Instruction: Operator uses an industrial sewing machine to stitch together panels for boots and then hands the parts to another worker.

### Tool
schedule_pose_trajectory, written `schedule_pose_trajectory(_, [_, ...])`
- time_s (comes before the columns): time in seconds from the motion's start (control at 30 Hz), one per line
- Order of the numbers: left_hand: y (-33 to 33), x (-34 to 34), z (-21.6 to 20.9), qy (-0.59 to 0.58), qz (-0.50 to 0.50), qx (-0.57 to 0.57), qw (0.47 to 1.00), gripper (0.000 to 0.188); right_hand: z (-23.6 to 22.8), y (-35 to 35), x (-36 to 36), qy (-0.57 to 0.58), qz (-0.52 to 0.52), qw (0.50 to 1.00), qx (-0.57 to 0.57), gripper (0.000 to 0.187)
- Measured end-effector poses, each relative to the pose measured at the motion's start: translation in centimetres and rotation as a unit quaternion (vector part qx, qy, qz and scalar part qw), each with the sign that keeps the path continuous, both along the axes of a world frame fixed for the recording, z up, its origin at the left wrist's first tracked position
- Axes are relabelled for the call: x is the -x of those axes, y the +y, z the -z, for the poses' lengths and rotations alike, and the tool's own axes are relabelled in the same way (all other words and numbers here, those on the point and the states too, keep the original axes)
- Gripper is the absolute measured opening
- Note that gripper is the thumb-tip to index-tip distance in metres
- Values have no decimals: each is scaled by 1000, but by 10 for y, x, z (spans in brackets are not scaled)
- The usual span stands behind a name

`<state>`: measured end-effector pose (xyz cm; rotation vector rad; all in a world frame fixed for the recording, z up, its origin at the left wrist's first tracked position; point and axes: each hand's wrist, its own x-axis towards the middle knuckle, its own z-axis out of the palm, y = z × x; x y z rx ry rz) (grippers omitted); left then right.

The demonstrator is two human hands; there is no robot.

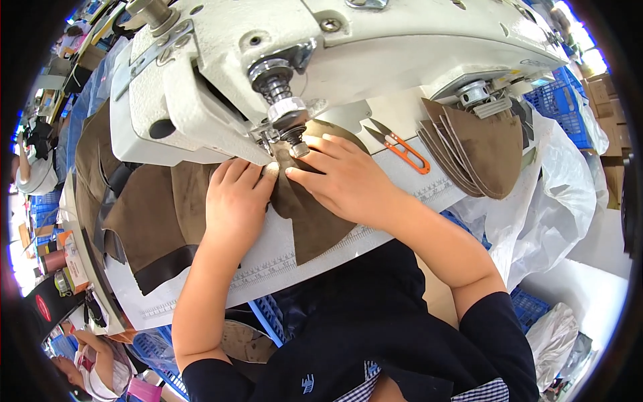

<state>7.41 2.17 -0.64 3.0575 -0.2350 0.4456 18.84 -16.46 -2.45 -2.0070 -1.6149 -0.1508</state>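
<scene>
Two bare hands of ours lay palm down at the head of a cream-coloured sewing machine (388, 60). Our right hand (345, 177) rested on a brown leather-like piece (318, 228), its fingers spread and unclenched, the thumb apart from the others. Our left hand (234, 197) sat just beside the needle area, fingers bent forward and close together, the thumb near the presser foot; we could not tell whether it pinched anything. The piece was partly beneath the machine's head, its pointed lower end reaching toward us across the pale tabletop (264, 248) and its printed ruler scale.

To the left of our left hand, more brown pieces (144, 208) overlapped on the table. Orange-handled snips (408, 155) lay to the right of our right hand, blades pointing up and left. Farther right we had a fanned stack of brown panels (492, 154), near clear plastic sheeting (559, 194) and a blue crate (559, 110).
</scene>
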Motion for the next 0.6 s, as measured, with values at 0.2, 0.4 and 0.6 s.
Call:
schedule_pose_trajectory(0.2, [0,0,1,17,-19,32,999,28,4,4,-5,-1,7,1000,-8,36])
schedule_pose_trajectory(0.4, [6,-5,2,24,-35,50,998,26,6,9,-10,-9,18,1000,-4,29])
schedule_pose_trajectory(0.6, [13,-10,5,-4,-36,21,999,21,7,16,-15,-20,17,1000,-8,24])
